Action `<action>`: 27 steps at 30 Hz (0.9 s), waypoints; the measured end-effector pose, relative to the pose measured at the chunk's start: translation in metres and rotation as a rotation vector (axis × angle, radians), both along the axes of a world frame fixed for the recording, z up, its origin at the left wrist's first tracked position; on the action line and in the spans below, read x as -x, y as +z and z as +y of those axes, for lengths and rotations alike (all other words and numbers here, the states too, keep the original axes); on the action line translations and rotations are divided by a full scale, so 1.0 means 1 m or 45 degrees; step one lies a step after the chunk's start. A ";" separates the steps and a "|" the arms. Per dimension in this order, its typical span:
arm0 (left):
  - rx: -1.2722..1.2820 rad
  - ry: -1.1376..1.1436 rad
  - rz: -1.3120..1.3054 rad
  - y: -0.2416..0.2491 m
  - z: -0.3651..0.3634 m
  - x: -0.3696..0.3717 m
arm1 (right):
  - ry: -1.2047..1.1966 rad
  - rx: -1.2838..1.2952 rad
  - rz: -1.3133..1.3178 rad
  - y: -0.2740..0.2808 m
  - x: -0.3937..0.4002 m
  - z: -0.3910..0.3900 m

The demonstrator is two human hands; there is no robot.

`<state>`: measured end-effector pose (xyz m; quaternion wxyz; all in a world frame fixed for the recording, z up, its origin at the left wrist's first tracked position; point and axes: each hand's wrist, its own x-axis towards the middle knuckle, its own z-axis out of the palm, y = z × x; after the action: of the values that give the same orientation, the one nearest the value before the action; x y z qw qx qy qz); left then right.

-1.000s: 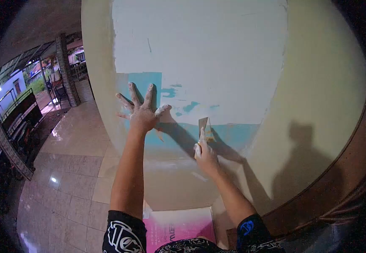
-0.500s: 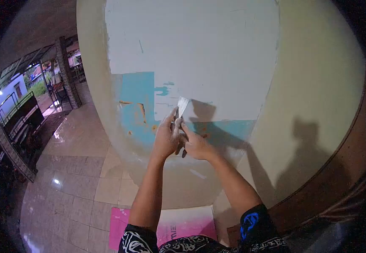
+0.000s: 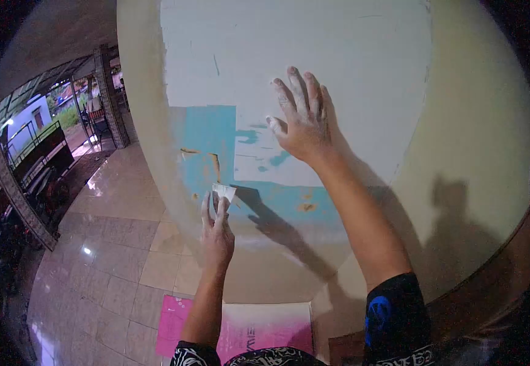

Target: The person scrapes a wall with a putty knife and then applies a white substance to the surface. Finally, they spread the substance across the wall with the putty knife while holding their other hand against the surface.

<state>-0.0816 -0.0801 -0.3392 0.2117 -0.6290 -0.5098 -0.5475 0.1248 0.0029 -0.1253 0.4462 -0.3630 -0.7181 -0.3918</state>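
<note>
My left hand (image 3: 217, 235) grips a putty knife (image 3: 226, 193), its pale, coated blade pointing up in front of the lower blue area. The handle is mostly hidden by my fingers. Higher up, my right hand (image 3: 306, 129) lies with fingers spread against the white-coated part of the wall (image 3: 216, 36), its fingertips whitened with powder or paste. Between the hands, blue paint (image 3: 207, 131) shows in an L-shaped band, with rusty brown spots and a cracked, peeling edge. Several blue patches (image 3: 277, 160) show through the white layer near my right wrist.
Below the wall lies a pink and white printed sheet (image 3: 265, 311) on the tiled floor (image 3: 106, 244). To the left are a pillar (image 3: 111, 97), a dark railing and an opening to the outdoors. A brown surface (image 3: 460, 299) borders the wall at lower right.
My hands were together at the putty knife and are now apart. My left hand has moved down and left with the knife; my right hand has let go and risen onto the white wall.
</note>
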 end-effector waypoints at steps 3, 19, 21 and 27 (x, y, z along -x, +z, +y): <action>0.130 0.005 0.036 -0.019 0.010 0.004 | -0.284 -0.122 -0.050 -0.027 0.004 0.026; 0.112 -0.024 0.048 -0.032 0.047 0.004 | -0.252 -0.202 0.029 -0.028 0.002 0.024; 0.047 -0.032 0.063 -0.030 0.050 0.005 | -0.261 -0.198 0.033 -0.029 0.002 0.024; 0.046 0.037 0.054 -0.020 0.044 0.000 | -0.255 -0.227 0.017 -0.029 -0.003 0.020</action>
<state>-0.0819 -0.0363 -0.3597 0.2189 -0.6368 -0.5241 -0.5214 0.1281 0.0225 -0.1547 0.4400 -0.3943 -0.6377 -0.4942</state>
